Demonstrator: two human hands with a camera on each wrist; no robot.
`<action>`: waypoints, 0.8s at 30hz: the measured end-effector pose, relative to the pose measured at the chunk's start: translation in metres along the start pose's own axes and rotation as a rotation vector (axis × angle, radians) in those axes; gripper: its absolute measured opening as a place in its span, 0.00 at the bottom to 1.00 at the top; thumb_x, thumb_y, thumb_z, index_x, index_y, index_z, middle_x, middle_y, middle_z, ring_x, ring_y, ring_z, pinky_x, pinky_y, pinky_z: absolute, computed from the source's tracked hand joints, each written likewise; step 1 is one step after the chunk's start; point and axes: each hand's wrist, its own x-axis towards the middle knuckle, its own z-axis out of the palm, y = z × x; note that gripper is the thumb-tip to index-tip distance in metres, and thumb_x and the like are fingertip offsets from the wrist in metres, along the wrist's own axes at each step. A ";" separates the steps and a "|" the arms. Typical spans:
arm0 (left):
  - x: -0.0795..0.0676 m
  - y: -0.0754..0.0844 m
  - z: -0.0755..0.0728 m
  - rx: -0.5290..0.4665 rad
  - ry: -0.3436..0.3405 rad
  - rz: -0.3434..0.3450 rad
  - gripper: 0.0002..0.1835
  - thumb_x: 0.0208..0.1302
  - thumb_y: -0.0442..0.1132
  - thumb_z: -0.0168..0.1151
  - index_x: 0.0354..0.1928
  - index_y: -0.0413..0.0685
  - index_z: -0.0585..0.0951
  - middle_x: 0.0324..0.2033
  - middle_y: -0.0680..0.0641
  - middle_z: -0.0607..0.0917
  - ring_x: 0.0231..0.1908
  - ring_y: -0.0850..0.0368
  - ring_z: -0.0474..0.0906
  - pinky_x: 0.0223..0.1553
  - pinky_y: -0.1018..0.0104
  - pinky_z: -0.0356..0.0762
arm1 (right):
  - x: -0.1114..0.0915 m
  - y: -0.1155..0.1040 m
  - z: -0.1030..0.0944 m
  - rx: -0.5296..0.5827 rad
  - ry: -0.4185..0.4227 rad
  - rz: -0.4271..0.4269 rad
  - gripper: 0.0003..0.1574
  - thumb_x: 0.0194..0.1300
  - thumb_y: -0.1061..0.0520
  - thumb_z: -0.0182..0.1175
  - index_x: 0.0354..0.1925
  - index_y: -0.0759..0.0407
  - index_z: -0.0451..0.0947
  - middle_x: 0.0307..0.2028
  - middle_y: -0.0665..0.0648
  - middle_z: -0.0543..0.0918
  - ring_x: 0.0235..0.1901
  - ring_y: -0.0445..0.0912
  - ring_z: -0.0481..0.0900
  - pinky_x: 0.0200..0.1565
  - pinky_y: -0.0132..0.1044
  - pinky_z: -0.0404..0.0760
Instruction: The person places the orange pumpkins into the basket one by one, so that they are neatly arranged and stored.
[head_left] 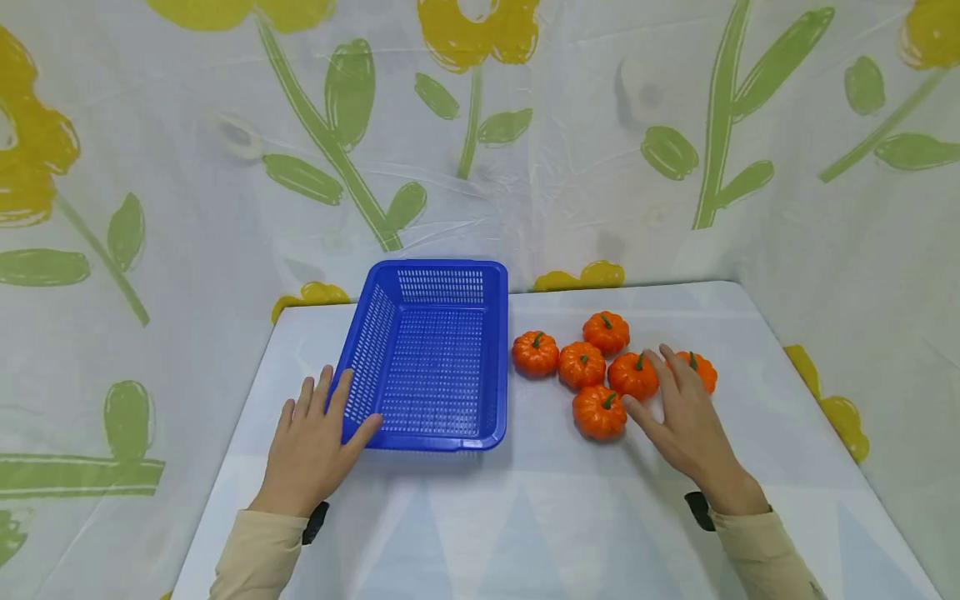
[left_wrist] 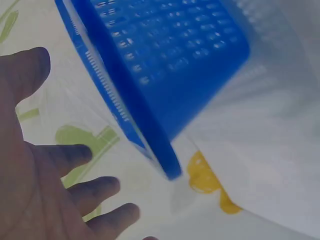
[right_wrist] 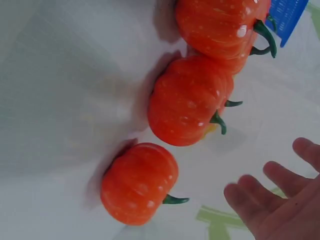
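Note:
A blue plastic basket [head_left: 495, 358] with slotted walls stands on the table, and only its perforated bottom shows inside. My left hand [head_left: 311, 450], fingers spread, is at the basket's near left corner; in the left wrist view its fingers [left_wrist: 105, 192] are straight and apart from the basket rim [left_wrist: 150, 125]. Several small orange pumpkins [head_left: 581, 365] with green stems sit to the right of the basket. Above the rightmost ones hovers my right hand [head_left: 690, 425], holding nothing. The right wrist view shows its fingers extended beside a pumpkin [right_wrist: 140, 185], with a gap between them.
The white table [head_left: 480, 533] has a pale triangle pattern. Behind it and at both sides hangs a white cloth [head_left: 570, 167] printed with yellow flowers and green leaves. The basket's far end is close to the back cloth.

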 end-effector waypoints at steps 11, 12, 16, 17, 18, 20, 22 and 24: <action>-0.015 -0.018 0.009 0.017 -0.010 -0.006 0.50 0.71 0.69 0.51 0.76 0.34 0.58 0.72 0.25 0.60 0.71 0.24 0.54 0.66 0.25 0.54 | -0.008 -0.025 0.014 0.025 -0.220 0.114 0.62 0.63 0.31 0.66 0.76 0.67 0.54 0.71 0.74 0.61 0.67 0.69 0.63 0.61 0.70 0.70; -0.016 -0.018 0.009 0.011 -0.023 -0.014 0.50 0.71 0.69 0.50 0.76 0.32 0.58 0.72 0.24 0.60 0.71 0.24 0.54 0.67 0.26 0.53 | -0.009 -0.027 0.017 0.018 -0.227 0.112 0.62 0.62 0.32 0.67 0.76 0.68 0.55 0.69 0.75 0.62 0.66 0.68 0.65 0.61 0.68 0.71; -0.019 -0.019 0.009 -0.006 -0.065 -0.049 0.52 0.71 0.71 0.48 0.75 0.30 0.59 0.71 0.24 0.62 0.71 0.24 0.52 0.68 0.26 0.52 | -0.012 -0.029 0.026 0.003 -0.232 0.109 0.60 0.59 0.36 0.72 0.74 0.68 0.59 0.65 0.74 0.66 0.62 0.66 0.69 0.59 0.65 0.75; -0.019 -0.019 0.010 -0.009 -0.071 -0.052 0.52 0.71 0.71 0.48 0.75 0.29 0.59 0.71 0.25 0.63 0.71 0.23 0.53 0.68 0.27 0.52 | -0.013 -0.029 0.028 -0.001 -0.230 0.111 0.60 0.59 0.36 0.73 0.73 0.68 0.60 0.65 0.74 0.67 0.61 0.65 0.69 0.59 0.65 0.75; -0.019 -0.019 0.010 -0.010 -0.072 -0.050 0.51 0.71 0.71 0.48 0.74 0.29 0.60 0.70 0.25 0.64 0.71 0.23 0.53 0.68 0.27 0.52 | -0.013 -0.029 0.029 -0.007 -0.229 0.110 0.59 0.58 0.37 0.74 0.72 0.69 0.62 0.64 0.74 0.67 0.60 0.65 0.69 0.59 0.64 0.75; -0.018 -0.019 0.010 -0.011 -0.070 -0.041 0.51 0.71 0.70 0.48 0.74 0.28 0.61 0.69 0.25 0.66 0.71 0.23 0.54 0.68 0.28 0.53 | -0.013 -0.028 0.030 -0.019 -0.221 0.104 0.57 0.57 0.38 0.75 0.71 0.69 0.64 0.62 0.73 0.68 0.59 0.64 0.70 0.58 0.63 0.76; -0.018 -0.018 0.010 -0.011 -0.068 -0.029 0.51 0.71 0.70 0.49 0.73 0.27 0.62 0.67 0.25 0.68 0.70 0.23 0.56 0.68 0.29 0.55 | -0.013 -0.028 0.031 -0.028 -0.209 0.095 0.56 0.56 0.39 0.76 0.69 0.70 0.66 0.61 0.72 0.69 0.58 0.63 0.70 0.58 0.62 0.77; -0.017 -0.018 0.009 -0.005 -0.067 -0.018 0.52 0.70 0.71 0.49 0.72 0.26 0.62 0.66 0.24 0.69 0.69 0.23 0.59 0.67 0.29 0.58 | -0.013 -0.027 0.033 -0.041 -0.199 0.087 0.55 0.54 0.40 0.77 0.68 0.70 0.68 0.60 0.71 0.70 0.57 0.63 0.71 0.57 0.61 0.78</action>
